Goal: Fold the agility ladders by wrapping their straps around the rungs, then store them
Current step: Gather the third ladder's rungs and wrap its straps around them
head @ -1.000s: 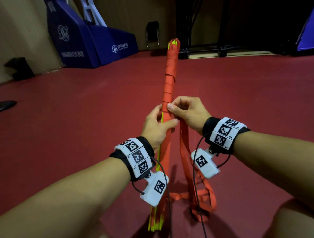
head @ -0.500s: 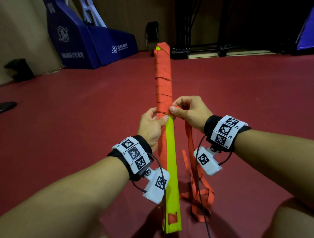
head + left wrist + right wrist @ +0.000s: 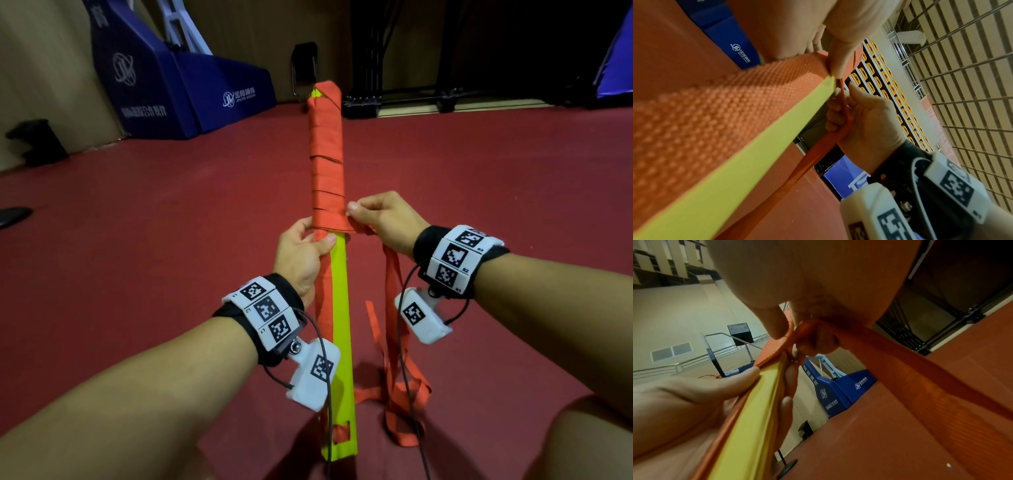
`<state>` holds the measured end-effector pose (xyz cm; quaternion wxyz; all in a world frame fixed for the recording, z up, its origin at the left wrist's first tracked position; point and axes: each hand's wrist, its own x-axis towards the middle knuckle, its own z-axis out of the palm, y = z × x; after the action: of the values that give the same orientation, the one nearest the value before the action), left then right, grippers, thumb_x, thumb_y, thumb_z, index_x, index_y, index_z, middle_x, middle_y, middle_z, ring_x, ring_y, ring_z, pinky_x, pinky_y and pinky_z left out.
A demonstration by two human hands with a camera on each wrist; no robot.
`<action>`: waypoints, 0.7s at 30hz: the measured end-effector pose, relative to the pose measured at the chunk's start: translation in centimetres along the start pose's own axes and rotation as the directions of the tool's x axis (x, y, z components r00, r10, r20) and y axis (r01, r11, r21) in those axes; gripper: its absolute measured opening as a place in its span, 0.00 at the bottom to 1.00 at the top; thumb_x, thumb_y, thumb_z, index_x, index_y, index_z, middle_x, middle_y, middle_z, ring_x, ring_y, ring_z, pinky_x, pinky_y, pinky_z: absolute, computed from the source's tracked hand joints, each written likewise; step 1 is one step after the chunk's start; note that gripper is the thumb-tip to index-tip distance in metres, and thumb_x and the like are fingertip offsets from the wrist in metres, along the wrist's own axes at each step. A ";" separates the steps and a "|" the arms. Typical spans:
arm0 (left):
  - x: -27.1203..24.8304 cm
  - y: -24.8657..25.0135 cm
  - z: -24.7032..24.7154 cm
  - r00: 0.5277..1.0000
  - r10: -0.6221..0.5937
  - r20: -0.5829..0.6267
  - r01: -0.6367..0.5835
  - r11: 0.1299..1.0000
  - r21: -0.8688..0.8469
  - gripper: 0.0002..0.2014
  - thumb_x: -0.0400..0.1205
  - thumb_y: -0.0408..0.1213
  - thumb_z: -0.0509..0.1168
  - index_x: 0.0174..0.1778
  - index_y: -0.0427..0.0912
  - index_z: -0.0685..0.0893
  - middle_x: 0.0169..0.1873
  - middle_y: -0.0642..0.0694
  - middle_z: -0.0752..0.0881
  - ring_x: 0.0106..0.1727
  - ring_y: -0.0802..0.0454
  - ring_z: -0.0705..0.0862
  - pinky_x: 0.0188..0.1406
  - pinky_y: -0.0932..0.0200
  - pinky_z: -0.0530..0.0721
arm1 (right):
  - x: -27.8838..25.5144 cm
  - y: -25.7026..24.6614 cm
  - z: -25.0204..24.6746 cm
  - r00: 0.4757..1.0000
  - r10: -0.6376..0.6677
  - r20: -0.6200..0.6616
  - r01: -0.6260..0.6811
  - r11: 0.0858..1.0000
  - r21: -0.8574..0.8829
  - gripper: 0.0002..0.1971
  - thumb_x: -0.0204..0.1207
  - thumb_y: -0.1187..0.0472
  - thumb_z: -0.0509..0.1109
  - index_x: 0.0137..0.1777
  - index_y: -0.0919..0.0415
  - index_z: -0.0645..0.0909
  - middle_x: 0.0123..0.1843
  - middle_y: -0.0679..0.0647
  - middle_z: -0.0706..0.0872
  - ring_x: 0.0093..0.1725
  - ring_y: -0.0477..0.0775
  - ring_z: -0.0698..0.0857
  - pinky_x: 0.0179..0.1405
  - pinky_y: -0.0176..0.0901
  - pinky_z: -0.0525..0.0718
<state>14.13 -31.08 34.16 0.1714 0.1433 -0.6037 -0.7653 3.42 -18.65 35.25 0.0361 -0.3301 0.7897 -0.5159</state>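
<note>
A bundle of yellow-green ladder rungs (image 3: pixel 340 308) stands upright before me, its lower end near the red floor. Orange strap (image 3: pixel 327 164) is wound round its upper half. My left hand (image 3: pixel 301 253) grips the bundle just below the wrapping, thumb across the front. At the wrapping's lower right edge my right hand (image 3: pixel 380 219) pinches the strap, and the loose strap (image 3: pixel 394 308) hangs from it to a heap on the floor. The left wrist view shows the rungs (image 3: pixel 756 154) and the right hand (image 3: pixel 865 120) holding the strap (image 3: pixel 818 152). The right wrist view shows the strap (image 3: pixel 910 369) and rungs (image 3: pixel 756 418).
Red sports floor (image 3: pixel 137 240) lies all around. Blue padded bases (image 3: pixel 178 89) stand at the back left by the wall. A black metal frame (image 3: pixel 411 99) runs along the back. A dark object (image 3: pixel 13 216) lies at the far left.
The bundle has turned so its flat yellow-green face looks at me. My right hand has moved right and a little down with the strap, laying another turn lower on the rungs.
</note>
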 end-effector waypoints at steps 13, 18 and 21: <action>0.6 0.1 -0.5 0.996 0.063 -0.058 -0.061 0.997 0.044 0.15 0.81 0.17 0.65 0.61 0.34 0.82 0.49 0.34 0.84 0.48 0.40 0.82 0.56 0.42 0.82 | -0.7 -0.3 -0.2 0.987 -0.088 0.135 0.092 0.995 -0.028 0.12 0.85 0.58 0.68 0.38 0.57 0.81 0.33 0.50 0.85 0.34 0.46 0.81 0.42 0.42 0.79; 0.7 0.2 -0.8 0.997 0.061 -0.044 -0.060 0.998 0.021 0.17 0.81 0.17 0.65 0.65 0.30 0.81 0.49 0.31 0.85 0.48 0.36 0.83 0.59 0.32 0.84 | -0.8 -0.2 0.1 0.982 -0.092 0.164 0.078 0.993 0.089 0.10 0.85 0.63 0.67 0.40 0.59 0.77 0.30 0.54 0.86 0.31 0.54 0.79 0.35 0.43 0.77; 0.8 0.2 -0.9 0.999 0.048 -0.021 -0.048 0.999 0.008 0.18 0.82 0.17 0.64 0.68 0.29 0.80 0.46 0.32 0.85 0.40 0.38 0.84 0.44 0.43 0.88 | -0.8 -0.1 0.1 0.984 -0.072 0.165 0.060 0.995 0.074 0.12 0.87 0.61 0.65 0.40 0.58 0.77 0.27 0.54 0.82 0.30 0.54 0.74 0.33 0.45 0.72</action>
<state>13.84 -32.23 34.12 0.1957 0.1376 -0.6078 -0.7572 4.12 -18.35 35.02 0.0966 -0.3968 0.7543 -0.5141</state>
